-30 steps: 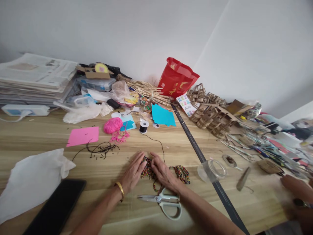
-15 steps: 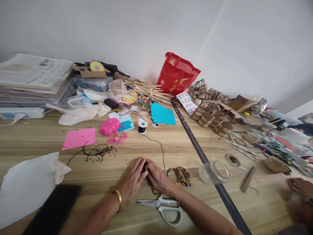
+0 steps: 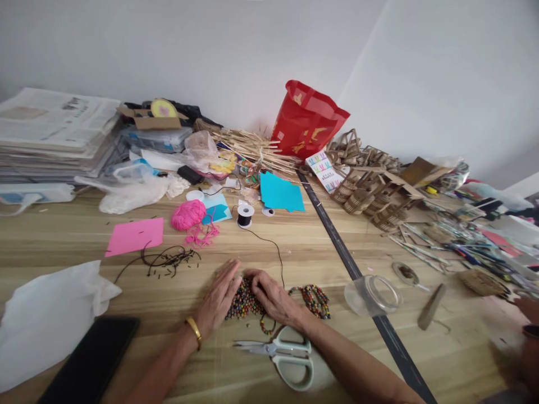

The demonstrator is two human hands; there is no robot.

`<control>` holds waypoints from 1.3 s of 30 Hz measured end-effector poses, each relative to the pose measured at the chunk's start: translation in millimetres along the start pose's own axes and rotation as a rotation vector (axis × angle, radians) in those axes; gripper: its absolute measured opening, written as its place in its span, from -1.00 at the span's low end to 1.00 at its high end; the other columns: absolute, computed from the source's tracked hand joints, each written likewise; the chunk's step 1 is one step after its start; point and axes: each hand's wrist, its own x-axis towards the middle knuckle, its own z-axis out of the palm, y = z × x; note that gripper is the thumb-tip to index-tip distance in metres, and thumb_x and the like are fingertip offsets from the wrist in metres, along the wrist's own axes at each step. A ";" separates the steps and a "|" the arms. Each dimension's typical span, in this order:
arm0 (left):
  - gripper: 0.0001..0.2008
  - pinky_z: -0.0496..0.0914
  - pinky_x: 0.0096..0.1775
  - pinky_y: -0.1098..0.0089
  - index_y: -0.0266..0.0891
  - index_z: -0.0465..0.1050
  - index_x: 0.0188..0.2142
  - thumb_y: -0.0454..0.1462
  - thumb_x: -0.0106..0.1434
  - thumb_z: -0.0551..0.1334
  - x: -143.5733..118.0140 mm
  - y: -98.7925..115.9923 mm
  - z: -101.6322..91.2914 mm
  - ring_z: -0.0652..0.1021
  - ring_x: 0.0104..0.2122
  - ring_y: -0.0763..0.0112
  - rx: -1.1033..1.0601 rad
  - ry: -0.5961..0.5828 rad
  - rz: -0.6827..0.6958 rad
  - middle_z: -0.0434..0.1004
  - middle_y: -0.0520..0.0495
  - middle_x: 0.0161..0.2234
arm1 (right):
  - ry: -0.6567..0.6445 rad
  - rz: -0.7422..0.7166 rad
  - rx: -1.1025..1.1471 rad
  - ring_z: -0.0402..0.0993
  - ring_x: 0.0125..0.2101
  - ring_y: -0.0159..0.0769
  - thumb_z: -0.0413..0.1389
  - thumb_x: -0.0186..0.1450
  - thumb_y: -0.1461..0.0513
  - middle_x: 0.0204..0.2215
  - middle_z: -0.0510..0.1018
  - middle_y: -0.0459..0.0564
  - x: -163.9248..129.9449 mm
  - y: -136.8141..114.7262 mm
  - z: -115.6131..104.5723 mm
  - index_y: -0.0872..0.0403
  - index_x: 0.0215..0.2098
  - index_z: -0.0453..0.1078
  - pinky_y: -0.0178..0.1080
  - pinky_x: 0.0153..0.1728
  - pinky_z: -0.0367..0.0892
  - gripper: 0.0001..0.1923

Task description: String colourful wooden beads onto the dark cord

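A heap of small multicoloured beads (image 3: 245, 300) lies on the wooden table between my hands. My left hand (image 3: 217, 297) rests against the heap's left side, open, its fingers stretched out. On the right side, my right hand (image 3: 273, 297) touches the heap with loosely bent fingers, and its palm is hidden. Part of a bead string (image 3: 266, 326) shows just below that hand, while a looped bead strand (image 3: 315, 301) lies to its right. White-handled scissors (image 3: 280, 350) lie nearer me, blades pointing left.
A spool of black cord (image 3: 245, 215) stands beyond my hands, its cord trailing toward them. Cut black cord (image 3: 168, 259), pink paper (image 3: 135, 235) and a phone (image 3: 90, 359) lie left. A clear plastic jar (image 3: 370, 295) lies right. Another person's hand (image 3: 528, 310) shows at the right edge.
My hands, close together over the beads before, have moved apart. The bead heap between them is now uncovered and spread toward me.
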 end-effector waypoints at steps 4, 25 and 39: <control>-0.50 0.18 0.23 0.13 -0.28 0.19 0.22 -0.10 0.39 -0.07 -5.8 -1.1 4.1 0.23 0.25 0.22 0.060 -0.112 0.086 0.21 -0.23 0.26 | -0.086 -0.066 -0.017 0.21 0.13 -0.27 -0.15 0.42 0.29 0.08 0.31 0.13 -1.0 -2.4 2.8 0.05 -0.20 0.17 -0.16 0.14 0.17 -0.90; -0.76 0.33 -0.02 0.18 -0.28 0.42 -0.08 -0.22 0.31 0.16 -59.8 88.5 45.1 0.45 -0.06 0.11 0.339 -0.442 0.613 0.51 -0.17 -0.11 | 0.025 0.175 0.196 0.34 -0.37 -0.37 -0.01 0.38 0.07 -0.35 0.44 -0.04 -21.1 -20.1 -35.8 0.11 -0.32 0.30 -0.37 -0.41 0.26 -0.74; -0.86 0.37 -0.16 0.23 -0.26 0.44 -0.20 -0.30 0.25 0.19 -65.4 93.8 24.4 0.51 -0.20 0.17 0.369 -0.590 0.483 0.52 -0.16 -0.17 | 0.277 0.150 0.239 0.26 -0.52 -0.42 0.07 0.31 0.06 -0.55 0.33 -0.13 -9.2 -17.9 -22.4 0.11 -0.40 0.30 -0.35 -0.47 0.21 -0.72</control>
